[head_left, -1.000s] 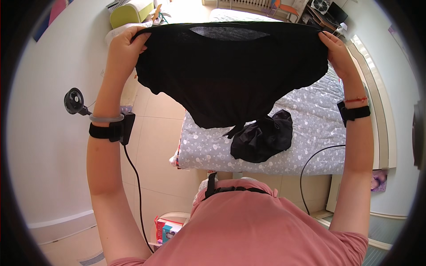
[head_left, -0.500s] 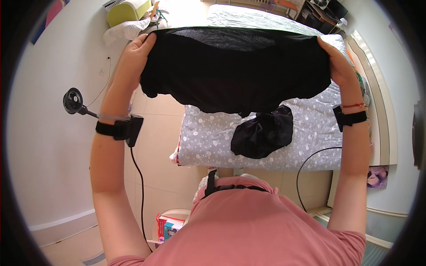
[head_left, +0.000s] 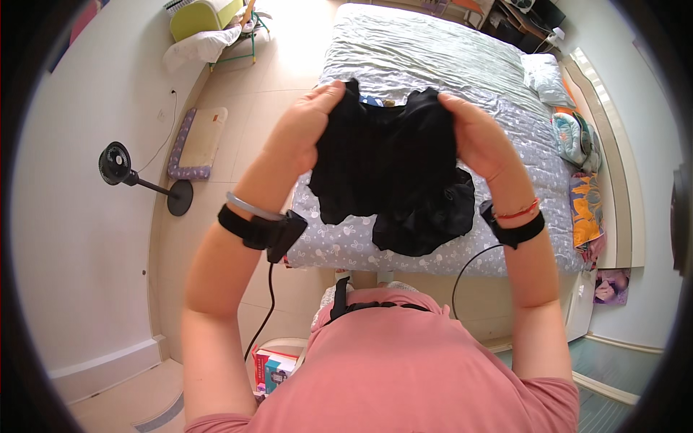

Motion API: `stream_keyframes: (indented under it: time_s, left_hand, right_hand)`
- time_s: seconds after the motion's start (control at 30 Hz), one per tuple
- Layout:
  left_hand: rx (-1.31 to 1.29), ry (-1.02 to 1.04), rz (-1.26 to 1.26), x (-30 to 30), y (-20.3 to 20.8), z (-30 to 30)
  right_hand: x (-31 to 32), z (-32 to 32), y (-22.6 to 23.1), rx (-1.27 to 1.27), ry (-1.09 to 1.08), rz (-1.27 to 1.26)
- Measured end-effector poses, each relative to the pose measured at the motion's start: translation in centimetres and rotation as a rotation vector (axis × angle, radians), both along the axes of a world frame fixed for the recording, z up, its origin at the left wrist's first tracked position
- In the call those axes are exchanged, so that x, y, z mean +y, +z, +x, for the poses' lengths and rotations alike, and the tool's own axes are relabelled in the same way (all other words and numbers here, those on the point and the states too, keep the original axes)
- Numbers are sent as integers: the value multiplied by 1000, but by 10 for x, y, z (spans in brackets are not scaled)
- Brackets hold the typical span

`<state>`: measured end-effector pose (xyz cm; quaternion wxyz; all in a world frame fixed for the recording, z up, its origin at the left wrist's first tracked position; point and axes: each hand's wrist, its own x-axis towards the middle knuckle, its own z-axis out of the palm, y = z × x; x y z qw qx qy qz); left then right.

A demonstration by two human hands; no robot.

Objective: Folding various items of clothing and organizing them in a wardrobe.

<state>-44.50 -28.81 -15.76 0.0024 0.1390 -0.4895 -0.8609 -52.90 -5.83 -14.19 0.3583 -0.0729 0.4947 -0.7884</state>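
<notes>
A black garment point(head_left: 386, 155) hangs in the air above the bed, held up by its two upper corners. Its exact kind is not plain from its bunched shape. My left hand point(head_left: 312, 123) pinches the upper left corner, thumb on top. The upper right corner is gripped by my right hand point(head_left: 476, 137). Between the hands the top edge sags into a dip. Below and slightly right, a second crumpled black cloth point(head_left: 426, 227) lies on the grey bunny-print bedding point(head_left: 332, 242), partly hidden behind the held garment.
The bed point(head_left: 419, 43) stretches away ahead, with a pillow point(head_left: 547, 79) and folded bedding point(head_left: 570, 137) along its right side. At left stand a black fan point(head_left: 115, 164) and a padded mat point(head_left: 198, 141). Boxes point(head_left: 274, 369) sit low left. Cables trail from both wrist straps.
Both hands have come closer together and moved down toward me. The garment, earlier stretched wide, now hangs narrower and slack between them. The cloth on the bed stays put.
</notes>
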Motion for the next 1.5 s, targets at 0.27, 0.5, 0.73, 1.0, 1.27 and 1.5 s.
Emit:
stream_keyframes:
  time_s: [0.27,0.5,0.73,1.0,1.27,1.5]
  left_hand:
    - [125,-124,-197,38,-1,3]
    - [249,-252,-655,26,-3,14]
    - [313,-135,-611,19,-16,12]
    - [248,-38,-550,9,7,20]
    - [262,50,-865,-20,-7,28]
    - [291,79,-1190,-27,-38,35]
  right_hand:
    - [-37,24,-16,417,49,325]
    - [-42,38,7,399,147,330]
    - [-55,37,0,957,63,309]
    - [-53,22,-64,1301,201,470]
    - [-47,16,-45,679,-20,233]
    - [-54,35,-5,753,23,217]
